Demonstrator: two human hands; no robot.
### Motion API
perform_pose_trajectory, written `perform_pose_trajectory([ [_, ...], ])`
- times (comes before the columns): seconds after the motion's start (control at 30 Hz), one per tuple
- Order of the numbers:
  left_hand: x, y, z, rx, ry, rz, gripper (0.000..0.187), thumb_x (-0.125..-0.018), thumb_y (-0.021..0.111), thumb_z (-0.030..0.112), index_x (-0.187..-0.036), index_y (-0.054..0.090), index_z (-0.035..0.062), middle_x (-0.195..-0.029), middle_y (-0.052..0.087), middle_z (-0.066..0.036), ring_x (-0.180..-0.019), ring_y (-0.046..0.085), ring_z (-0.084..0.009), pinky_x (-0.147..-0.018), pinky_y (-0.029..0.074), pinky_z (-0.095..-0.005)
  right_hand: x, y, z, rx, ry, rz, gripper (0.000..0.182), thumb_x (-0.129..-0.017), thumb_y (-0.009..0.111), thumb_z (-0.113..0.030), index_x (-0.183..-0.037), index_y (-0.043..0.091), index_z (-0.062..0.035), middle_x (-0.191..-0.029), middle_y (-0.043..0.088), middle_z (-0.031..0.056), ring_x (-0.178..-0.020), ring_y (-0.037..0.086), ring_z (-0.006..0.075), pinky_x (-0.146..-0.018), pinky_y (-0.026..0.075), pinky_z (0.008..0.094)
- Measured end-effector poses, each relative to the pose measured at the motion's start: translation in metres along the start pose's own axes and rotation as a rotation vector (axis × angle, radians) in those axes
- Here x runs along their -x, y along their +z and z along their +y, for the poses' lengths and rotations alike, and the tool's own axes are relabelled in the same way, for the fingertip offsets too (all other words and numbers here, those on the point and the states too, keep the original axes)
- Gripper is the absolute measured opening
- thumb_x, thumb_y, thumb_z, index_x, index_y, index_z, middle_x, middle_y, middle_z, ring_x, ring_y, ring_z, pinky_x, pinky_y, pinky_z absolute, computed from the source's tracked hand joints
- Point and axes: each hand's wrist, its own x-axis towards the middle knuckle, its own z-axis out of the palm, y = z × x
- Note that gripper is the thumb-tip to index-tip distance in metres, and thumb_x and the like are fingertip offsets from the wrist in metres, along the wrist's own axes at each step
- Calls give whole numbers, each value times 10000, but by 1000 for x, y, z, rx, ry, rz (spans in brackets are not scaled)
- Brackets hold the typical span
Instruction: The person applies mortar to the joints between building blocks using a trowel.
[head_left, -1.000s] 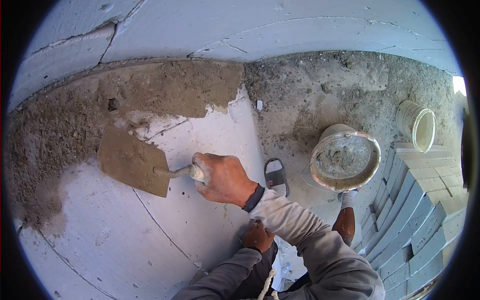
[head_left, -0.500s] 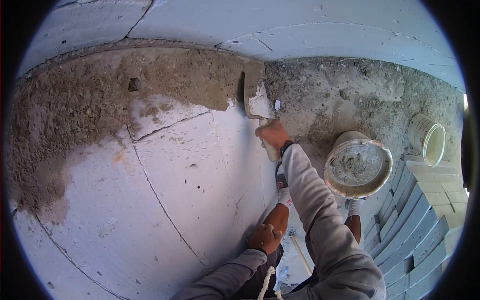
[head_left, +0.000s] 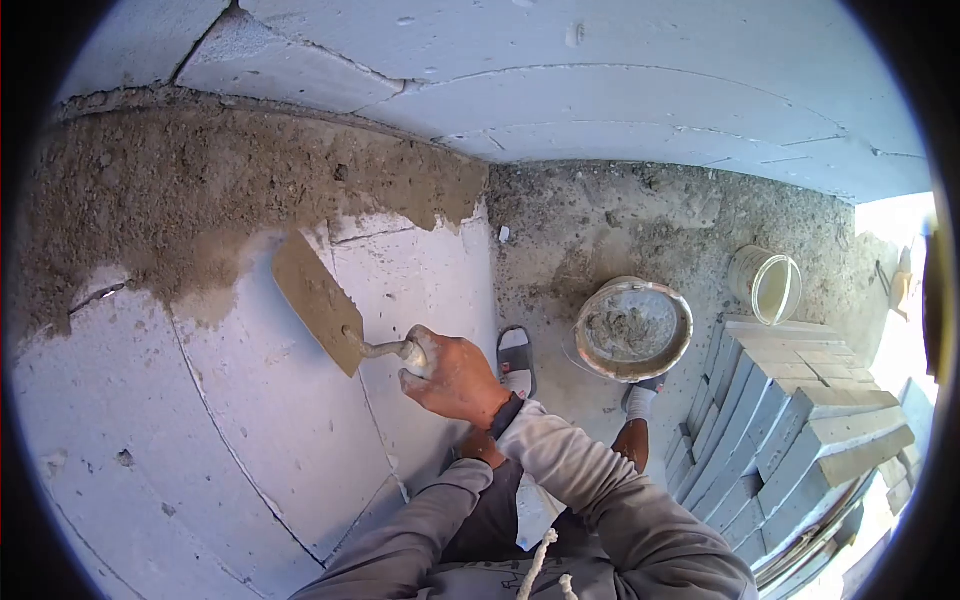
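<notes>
Grey shirt (head_left: 580, 578) txt illegible; R hand (head_left: 455, 378) grips trowel (head_left: 318, 305).

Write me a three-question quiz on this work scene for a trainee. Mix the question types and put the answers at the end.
1. Short answer: What tool do the fingers of the right hand hold?

2. True or false: The larger bucket has a grey mix in it.

3. Multiple choice: Where is the left hand?
A) On the rim of the larger bucket
B) Close to the person's leg, partly hidden by the right arm
C) On the stacked blocks

Key: 1. A trowel; 2. True; 3. B
</notes>
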Motion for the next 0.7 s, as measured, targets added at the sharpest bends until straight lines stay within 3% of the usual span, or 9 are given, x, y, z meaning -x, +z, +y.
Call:
perform_pose_trajectory([
  [0.03, -1, -5, 7, 26, 29, 61, 454, -839, 550, 403, -1221, 575, 157, -1203, 609, -125, -1097, 585, -325, -916, 471, -429, 17, -1, 13, 13, -27, 54, 252, -754, 661, -217, -932, 551, -77, -759, 625, 171, -723, 622, 387, -659, 495, 430],
  [0.07, 0, -26, 27, 47, -166, -36, 471, -843, 555, 385, -1233, 555, 120, -1215, 592, -152, -1120, 563, -351, -932, 459, -443, 36, -9, 27, -2, -4, 83, 281, -754, 681, -229, -957, 565, -72, -782, 634, 166, -733, 628, 376, -667, 499, 418],
  [0.27, 48, 12, 30, 108, -159, -44, 526, -833, 596, 355, -1261, 507, 61, -1258, 533, -214, -1183, 490, -407, -966, 428, -469, 172, -77, 171, 30, 598, 234, 380, -752, 705, -209, -1060, 569, -32, -790, 665, 167, -708, 674, 284, -642, 513, 381],
  [0.33, 69, 23, 42, -157, -139, 46, 570, -834, 610, 402, -1283, 490, 73, -1334, 457, -223, -1218, 449, -417, -984, 408, -495, 203, -107, 210, 0, 909, 194, 400, -743, 711, -146, -1086, 554, -13, -788, 667, 153, -650, 679, 249, -590, 527, 347],
  [0.37, 72, 25, 51, -151, -111, 18, 570, -834, 610, 402, -1283, 490, 73, -1334, 457, -223, -1218, 449, -417, -984, 408, -495, 209, -123, 212, 70, 987, 193, 398, -775, 675, -205, -1094, 542, -8, -844, 676, 172, -740, 690, 293, -660, 543, 391],
  [0.4, 72, 24, 58, -199, -122, 12, 583, -831, 619, 417, -1283, 491, 73, -1345, 434, -232, -1220, 442, -425, -985, 406, -505, 216, -134, 227, 78, 1006, 204, 398, -775, 675, -205, -1094, 542, -8, -844, 676, 172, -740, 690, 293, -660, 543, 391],
  [0.47, 69, 27, 57, -256, -141, 1, 596, -827, 628, 431, -1284, 492, 73, -1357, 410, -240, -1223, 434, -433, -986, 404, -515, 225, -144, 262, 686, 951, 285, 399, -831, 586, -293, -1115, 541, -17, -910, 677, 198, -859, 674, 344, -744, 530, 442],
  [0.6, 59, 33, 49, -203, -125, -37, 583, -819, 638, 416, -1261, 501, 62, -1306, 437, -257, -1202, 457, -422, -958, 431, -503, 223, -167, 304, 769, 991, 329, 430, -860, 502, -359, -1141, 549, -38, -971, 667, 222, -947, 641, 376, -804, 506, 468],
  [0.7, 50, 40, 52, -211, -147, -4, 568, -819, 635, 409, -1244, 507, 55, -1298, 445, -251, -1184, 476, -421, -942, 442, -503, 210, -178, 333, 727, 1057, 426, 451, -784, 613, -324, -1130, 563, -39, -990, 663, 240, -912, 645, 395, -800, 510, 475],
])
